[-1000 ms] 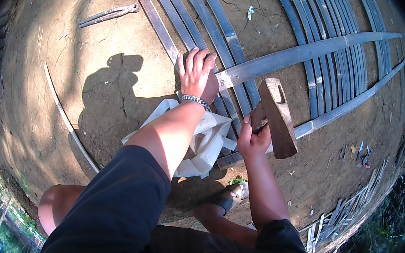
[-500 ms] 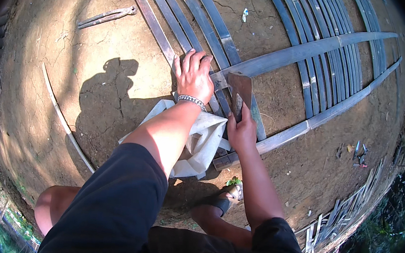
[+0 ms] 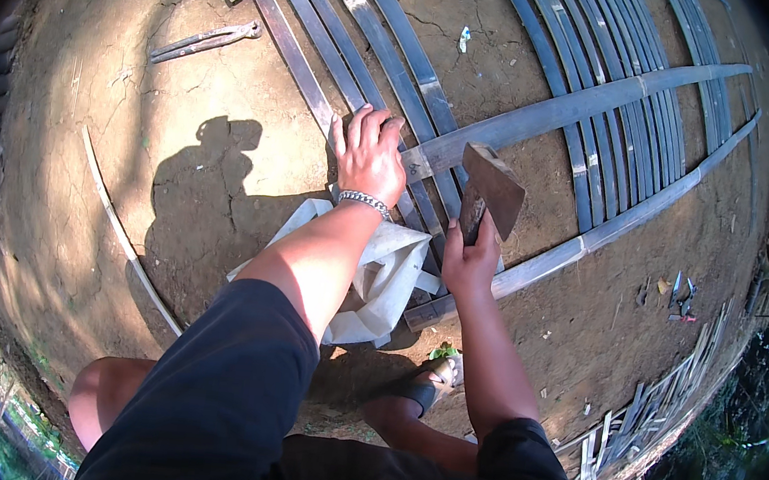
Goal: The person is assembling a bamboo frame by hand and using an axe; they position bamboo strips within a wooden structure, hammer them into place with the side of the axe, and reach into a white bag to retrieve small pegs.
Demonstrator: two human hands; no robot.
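Bamboo slats, dark and long, lie crossed in a lattice on the ground. My left hand (image 3: 371,159) rests palm down on several lengthwise slats (image 3: 303,77), fingers spread, beside the end of a wide cross slat (image 3: 547,117). My right hand (image 3: 472,259) is wrapped round the short dark handle of a hatchet-like tool (image 3: 500,194) with a broad, rust-brown metal head. That head is raised and tilted just right of the cross slat's end. Under my left forearm a crumpled white sack (image 3: 390,278) lies over the slats' near ends.
A second long cross slat (image 3: 620,227) runs along the right side. Metal pincers (image 3: 207,40) lie at the upper left, above a thin curved strip (image 3: 115,221). Loose split strips (image 3: 633,421) are piled at the lower right. My sandalled foot (image 3: 430,385) is near the sack.
The hatchet-like tool has lifted off the slats and swung right, its head turning. My right hand has shifted slightly right. My left hand stays on the slats.
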